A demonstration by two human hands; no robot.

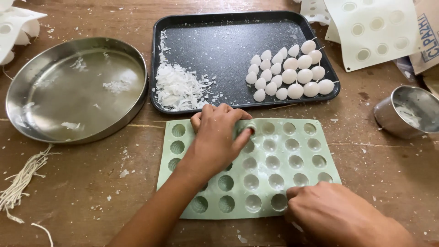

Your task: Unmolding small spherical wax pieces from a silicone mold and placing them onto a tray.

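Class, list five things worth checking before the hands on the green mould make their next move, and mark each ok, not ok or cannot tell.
1. Green mould flat on the table: ok.
2. Right hand pins the near edge: ok.
3. Left hand pressing at the far edge: ok.
4. Cavities under the left hand emptied: cannot tell.
5. Black tray has bare room beside the white pieces: ok.

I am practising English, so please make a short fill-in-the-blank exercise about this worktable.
1. Both hands, the left hand and the right hand, press on a pale ____ mould.
2. The white egg-shaped pieces lie on the ____ tray.
3. The round steel pan sits to the ____ of that tray.

Missing words: green; black; left
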